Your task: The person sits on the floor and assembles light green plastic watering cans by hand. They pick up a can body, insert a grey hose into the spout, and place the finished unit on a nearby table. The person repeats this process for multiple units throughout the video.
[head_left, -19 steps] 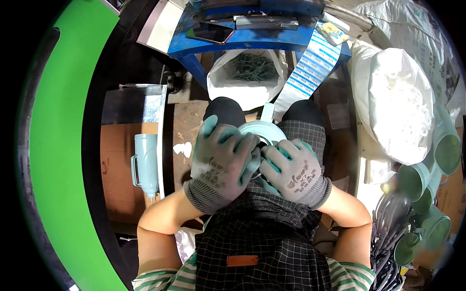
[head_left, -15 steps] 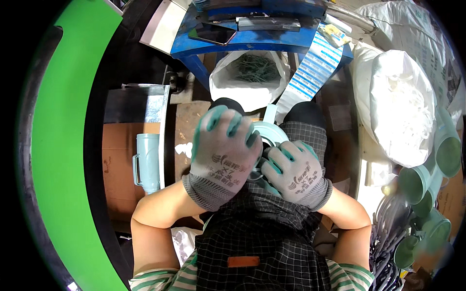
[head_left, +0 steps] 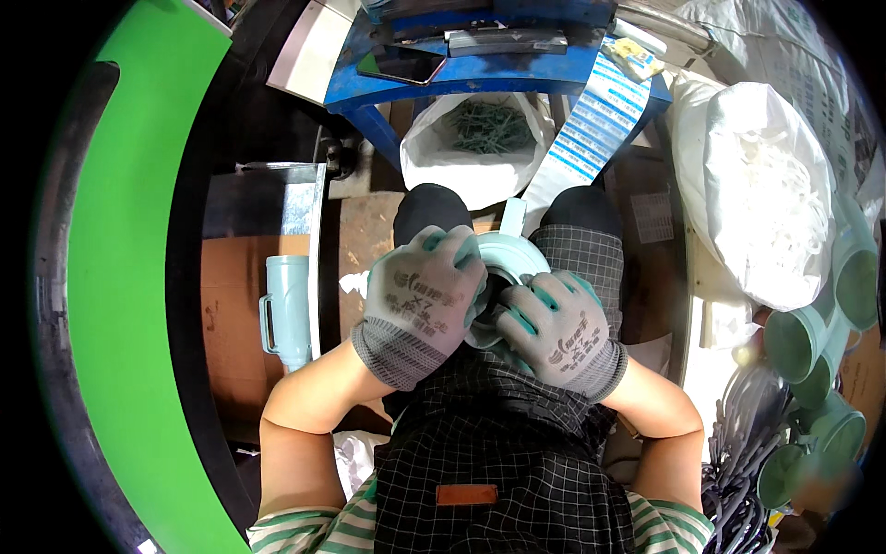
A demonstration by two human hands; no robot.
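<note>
A pale teal plastic jug [head_left: 517, 249] stands between my knees, its mouth up and its handle pointing away from me. My left hand [head_left: 426, 286], in a grey-and-green work glove, has its fingers curled over the left side of the jug's mouth. On the near right of the rim, my right hand [head_left: 558, 325], gloved alike, is closed with fingertips bent into the opening. Something dark shows inside the mouth between the hands; the fingers hide what it is.
Ahead stands a blue bench [head_left: 498, 72] with a phone [head_left: 401, 64]; a label sheet [head_left: 591, 125] hangs off it. Beneath is a white sack [head_left: 443, 171] of green strips. A teal jug [head_left: 288, 314] lies left. Right are a sack of white rings [head_left: 780, 198], teal containers [head_left: 794, 343] and grey strips [head_left: 746, 434].
My left hand has come down and closer to the jug's mouth, its fingers now bent over the rim. The right hand stays nearly in place at the near right rim.
</note>
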